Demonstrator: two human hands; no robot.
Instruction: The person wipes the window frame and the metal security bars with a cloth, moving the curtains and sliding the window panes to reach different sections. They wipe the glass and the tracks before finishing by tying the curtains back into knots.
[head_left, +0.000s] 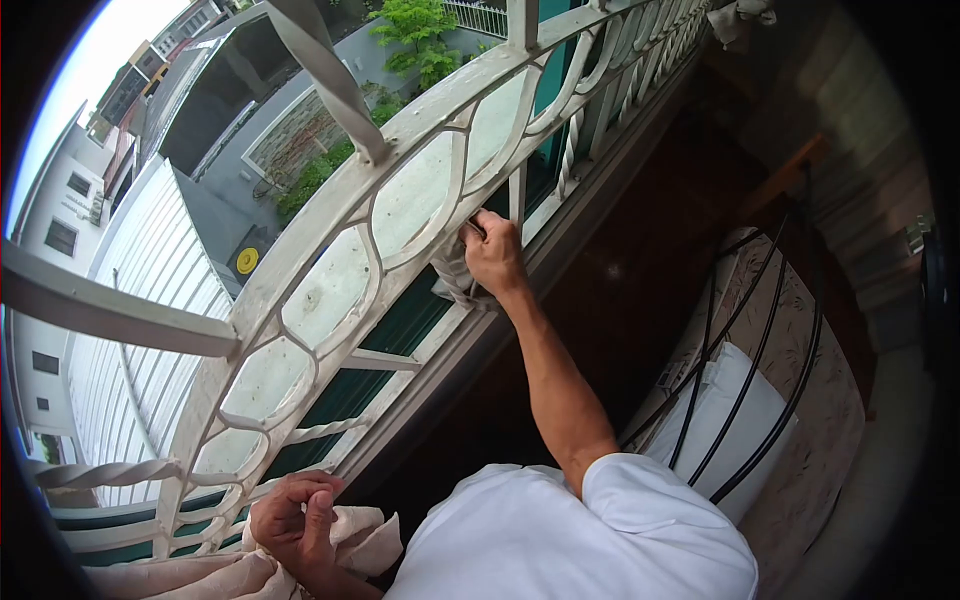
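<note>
My right hand (492,255) is closed on a greyish-white cloth (458,275), which hangs down at the inner side of a white metal window grille (400,150). The fingers press the cloth against the curved bars. Lower left, my left hand (297,515) is curled, its thumb bent in beside the fingers. What those fingers hold, if anything, is hidden. A pale pink bunched curtain (362,540) lies right behind and under that hand, close to the bottom end of the grille.
Along the grille runs a window sill (420,375). To the right stands a bed with black metal rails (765,340), a patterned mattress (835,410) and a white pillow (735,405). Outside are a metal roof (150,250), a yellow round object (247,261) and a green tree (415,40).
</note>
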